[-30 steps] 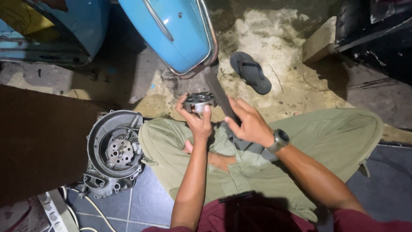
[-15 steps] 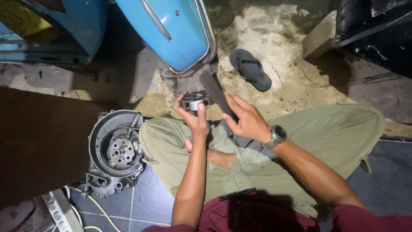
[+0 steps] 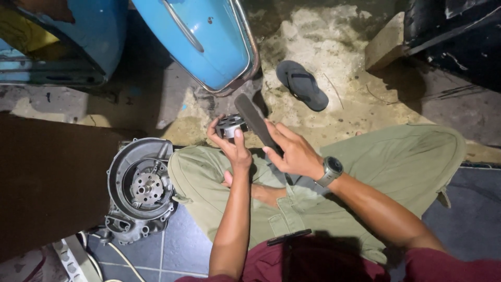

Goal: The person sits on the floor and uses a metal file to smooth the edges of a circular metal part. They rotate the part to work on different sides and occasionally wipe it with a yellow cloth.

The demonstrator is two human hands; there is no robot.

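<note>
Head view: a small round metal part is gripped in the left hand, fingers curled round its rim, at centre frame above the crossed legs in green trousers. A flat dark strip, possibly a file, is held in the right hand, closed on its lower end; its upper end is laid just beside the part, contact unclear. A wristwatch is worn on the right wrist. A grey engine casing is seen lower left on floor tiles. A blue scooter panel is seen at top, a dark sandal right of it.
</note>
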